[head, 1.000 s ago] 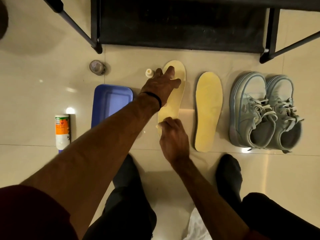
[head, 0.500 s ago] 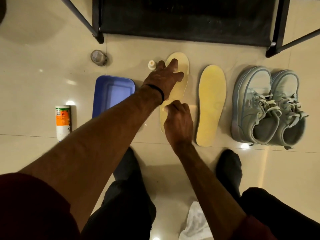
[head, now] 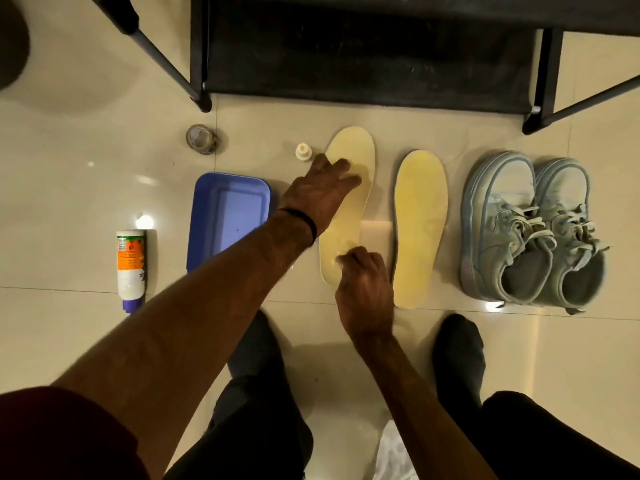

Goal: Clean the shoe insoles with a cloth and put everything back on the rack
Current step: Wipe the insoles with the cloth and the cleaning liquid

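Scrubbing is the step in hand, by my reading. Left hand [head: 320, 195] lies flat with fingers straight on the toe half of the left insole [head: 349, 209], pinning it to the floor. Right hand [head: 363, 289] sits over the heel end, fingers curled; its grip looks closed, but whether it holds a cloth there I cannot tell, since the hand is blurred and nothing shows from under it. A white cloth [head: 391, 455] lies on the floor between the legs, low in view. The right insole [head: 420, 226] lies just beside, untouched, and the shoes [head: 530, 230] stand at its right. The rack [head: 363, 53] is at the top, its bottom shelf bare in view. At left are a blue tray [head: 225, 216], a bottle [head: 130, 268], a small cap [head: 303, 152] and a jar [head: 202, 138].

The next move calls for working along the left insole toward the toe, shifting the pinning hand, then doing the other one.
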